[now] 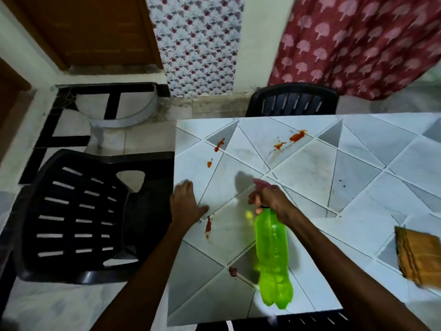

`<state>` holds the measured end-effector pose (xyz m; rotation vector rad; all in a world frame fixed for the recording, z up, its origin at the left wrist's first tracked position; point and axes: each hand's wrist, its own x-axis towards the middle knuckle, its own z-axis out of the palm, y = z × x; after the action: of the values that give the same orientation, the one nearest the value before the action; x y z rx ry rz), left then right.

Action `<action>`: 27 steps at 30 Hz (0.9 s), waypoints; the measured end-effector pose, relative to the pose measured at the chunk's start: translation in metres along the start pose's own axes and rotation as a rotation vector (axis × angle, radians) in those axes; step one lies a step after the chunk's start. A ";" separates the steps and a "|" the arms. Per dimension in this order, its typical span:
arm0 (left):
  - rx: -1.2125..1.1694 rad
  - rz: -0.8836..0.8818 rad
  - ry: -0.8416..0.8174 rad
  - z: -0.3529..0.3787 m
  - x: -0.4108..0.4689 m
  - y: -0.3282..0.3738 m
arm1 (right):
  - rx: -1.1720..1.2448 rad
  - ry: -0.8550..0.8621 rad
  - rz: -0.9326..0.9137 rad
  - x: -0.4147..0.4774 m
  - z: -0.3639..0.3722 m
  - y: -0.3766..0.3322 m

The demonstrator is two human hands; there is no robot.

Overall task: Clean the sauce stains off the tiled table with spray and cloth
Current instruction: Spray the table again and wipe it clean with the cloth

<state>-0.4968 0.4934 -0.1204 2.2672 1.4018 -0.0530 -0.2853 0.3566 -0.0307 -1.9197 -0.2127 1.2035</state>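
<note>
My right hand (272, 201) curled tight round the neck of the green spray bottle (272, 254), tilted over the tiled table (358, 163). Left hand (188, 204) flat, fingers straight, at the table's left edge. Sauce stains (297, 136) far and near. Cloth (420, 259) lay right. Black chair (78, 216) left.

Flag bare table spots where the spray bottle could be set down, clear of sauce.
Best: the wide tiles of the table between the right hand, the cloth and the far sauce stains. Also the far right corner. Crowded: the left edge, where the left hand rests flat among stains, and around the spray bottle.
</note>
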 end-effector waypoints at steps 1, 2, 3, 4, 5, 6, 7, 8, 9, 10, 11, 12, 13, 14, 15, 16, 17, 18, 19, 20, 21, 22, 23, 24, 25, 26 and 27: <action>-0.008 0.022 0.002 0.003 0.003 0.009 | 0.036 0.052 -0.001 0.000 -0.015 0.005; -0.016 0.035 0.004 0.004 0.005 0.018 | 0.068 0.099 0.001 0.000 -0.027 0.009; -0.014 0.059 -0.018 0.007 0.007 0.033 | 0.099 0.149 -0.001 -0.003 -0.044 0.014; -0.003 0.084 -0.037 0.008 0.009 0.045 | 0.125 0.188 -0.006 -0.004 -0.058 0.017; 0.012 0.125 -0.060 0.014 0.011 0.061 | 0.156 0.239 -0.003 -0.006 -0.078 0.022; 0.025 0.152 -0.071 0.018 0.014 0.071 | 0.181 0.268 0.000 -0.007 -0.092 0.026; 0.034 0.171 -0.085 0.022 0.016 0.080 | 0.214 0.286 0.011 -0.011 -0.105 0.028; 0.041 0.200 -0.109 0.027 0.018 0.092 | 0.258 0.302 0.012 -0.015 -0.120 0.032; 0.052 0.223 -0.122 0.032 0.019 0.100 | 0.300 0.317 0.011 -0.018 -0.132 0.035; 0.065 0.255 -0.137 0.038 0.020 0.112 | 0.340 0.345 0.016 -0.023 -0.146 0.039; 0.074 0.279 -0.138 0.042 0.019 0.121 | 0.369 0.376 0.021 -0.027 -0.157 0.043; 0.082 0.303 -0.136 0.047 0.018 0.129 | 0.392 0.421 0.023 -0.031 -0.167 0.047; 0.093 0.326 -0.139 0.052 0.016 0.139 | 0.410 0.469 0.025 -0.038 -0.177 0.052; 0.102 0.343 -0.142 0.055 0.013 0.145 | 0.429 0.500 0.022 -0.042 -0.184 0.057; 0.115 0.361 -0.151 0.059 0.010 0.153 | 0.450 0.524 0.021 -0.048 -0.192 0.063; 0.126 0.371 -0.155 0.062 0.007 0.157 | 0.464 0.527 0.012 -0.052 -0.196 0.068; 0.134 0.378 -0.159 0.065 0.004 0.161 | 0.479 0.516 0.008 -0.056 -0.200 0.072; 0.143 0.385 -0.167 0.069 0.000 0.164 | 0.506 0.498 0.003 -0.060 -0.203 0.077; 0.152 0.387 -0.175 0.072 -0.004 0.166 | 0.526 0.483 -0.001 -0.064 -0.204 0.080; 0.162 0.386 -0.183 0.075 -0.007 0.166 | 0.532 0.480 -0.002 -0.066 -0.204 0.084; 0.167 0.384 -0.188 0.077 -0.011 0.165 | 0.522 0.483 0.008 -0.067 -0.202 0.087; 0.169 0.381 -0.188 0.078 -0.014 0.163 | 0.505 0.484 0.025 -0.067 -0.199 0.091; 0.170 0.373 -0.186 0.080 -0.018 0.160 | 0.479 0.479 0.046 -0.068 -0.194 0.096; 0.168 0.364 -0.181 0.081 -0.021 0.156 | 0.453 0.466 0.066 -0.069 -0.189 0.099; 0.165 0.350 -0.171 0.081 -0.026 0.150 | 0.426 0.425 0.083 -0.071 -0.182 0.104; 0.159 0.336 -0.164 0.080 -0.030 0.145 | 0.400 0.364 0.091 -0.072 -0.175 0.108; 0.150 0.320 -0.149 0.078 -0.034 0.138 | 0.366 0.295 0.096 -0.074 -0.165 0.110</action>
<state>-0.3785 0.3827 -0.1294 2.5257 0.9757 -0.2247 -0.2206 0.1547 -0.0304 -1.7672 0.2433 0.9280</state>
